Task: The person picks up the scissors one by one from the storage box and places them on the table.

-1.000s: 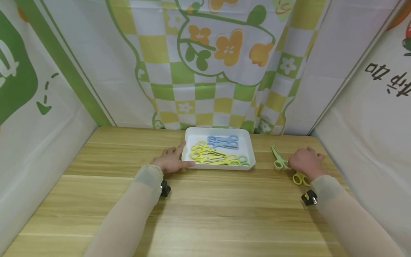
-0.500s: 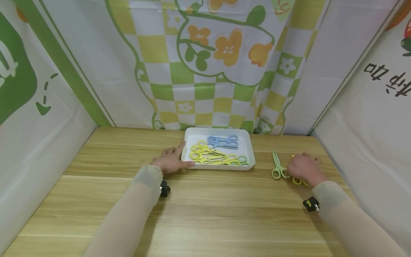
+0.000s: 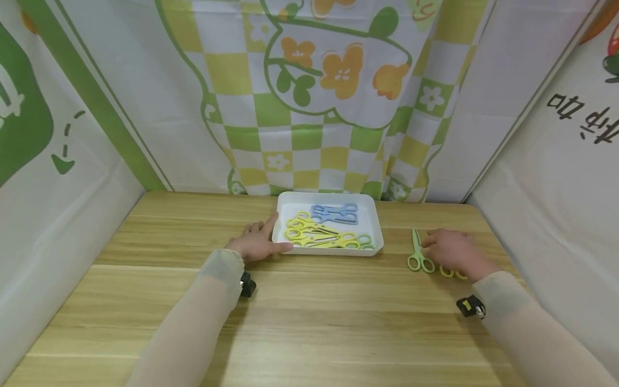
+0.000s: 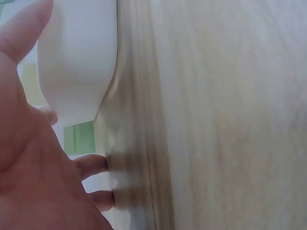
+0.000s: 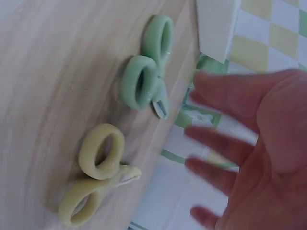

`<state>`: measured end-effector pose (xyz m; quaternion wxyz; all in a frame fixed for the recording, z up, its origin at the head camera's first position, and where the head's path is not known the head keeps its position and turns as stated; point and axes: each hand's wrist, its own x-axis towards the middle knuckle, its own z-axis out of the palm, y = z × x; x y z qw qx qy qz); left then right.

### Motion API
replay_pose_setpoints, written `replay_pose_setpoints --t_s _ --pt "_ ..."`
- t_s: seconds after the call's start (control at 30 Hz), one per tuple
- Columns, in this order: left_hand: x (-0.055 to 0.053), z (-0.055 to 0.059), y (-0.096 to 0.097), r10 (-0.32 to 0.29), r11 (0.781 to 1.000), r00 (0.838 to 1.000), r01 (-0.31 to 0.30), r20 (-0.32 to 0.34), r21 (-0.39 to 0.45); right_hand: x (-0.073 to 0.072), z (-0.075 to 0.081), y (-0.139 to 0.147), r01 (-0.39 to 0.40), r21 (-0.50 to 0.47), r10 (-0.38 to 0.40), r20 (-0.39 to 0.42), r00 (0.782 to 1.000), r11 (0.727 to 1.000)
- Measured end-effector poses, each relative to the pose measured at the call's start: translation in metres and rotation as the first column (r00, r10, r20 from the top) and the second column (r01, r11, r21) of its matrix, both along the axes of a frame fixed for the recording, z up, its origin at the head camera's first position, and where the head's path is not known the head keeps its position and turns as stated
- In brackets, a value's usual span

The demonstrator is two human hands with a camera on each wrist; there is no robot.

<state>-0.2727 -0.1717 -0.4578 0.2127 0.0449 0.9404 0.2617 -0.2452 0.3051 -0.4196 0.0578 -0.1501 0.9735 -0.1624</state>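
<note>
My left hand (image 3: 253, 246) rests at the left front corner of a white tray (image 3: 333, 251), thumb along the front rim and index finger along the side. In the left wrist view, the thumb lies over the tray's wall (image 4: 79, 52), while two other fingertips reach down to the table. My right hand (image 3: 452, 251) hovers with spread fingers and an empty palm over the table at right. Beside it lie green scissors (image 3: 417, 246), blades pointing away. Below the hand are yellow scissors (image 5: 112, 176); the head view shows only their handle loops, the blades being hidden.
Inside the tray are blue scissors (image 3: 335, 218), several yellow scissors (image 3: 314, 237) and the handle of green scissors (image 3: 366, 246). A checkered curtain (image 3: 309, 137) hangs right behind the wooden table (image 3: 333, 322). Fabric walls stand on both sides.
The green scissors have come nearer and turned more upright in view. My right hand has let go of them and unfolded from a curled shape. The left hand and tray stay put.
</note>
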Motion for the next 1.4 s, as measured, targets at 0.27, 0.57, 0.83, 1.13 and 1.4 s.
replay_pose_setpoints --t_s 0.27,0.57,0.83,1.13,1.4 --pt "0.009 0.007 0.002 -0.002 1.0 1.0 0.002 -0.02 0.007 -0.003 -0.003 -0.01 -0.15 0.229 0.151 0.011 0.988 0.962" --pt "0.001 -0.002 -0.002 -0.001 1.0 1.0 0.001 -0.017 0.018 -0.003 -0.003 -0.006 -0.135 0.205 0.131 0.034 0.991 0.969" --pt "0.004 0.002 -0.001 -0.012 1.0 1.0 0.012 -0.022 0.013 -0.003 -0.003 -0.004 -0.118 0.214 0.11 0.046 0.993 0.97" --pt "0.003 0.001 0.0 0.008 1.0 1.0 -0.008 -0.023 0.001 -0.002 -0.004 -0.002 -0.116 0.228 0.109 0.046 0.993 0.967" --pt "0.002 0.0 0.0 0.005 1.0 1.0 -0.005 -0.027 -0.013 -0.003 -0.004 0.0 -0.094 0.202 0.102 -0.027 0.994 0.975"
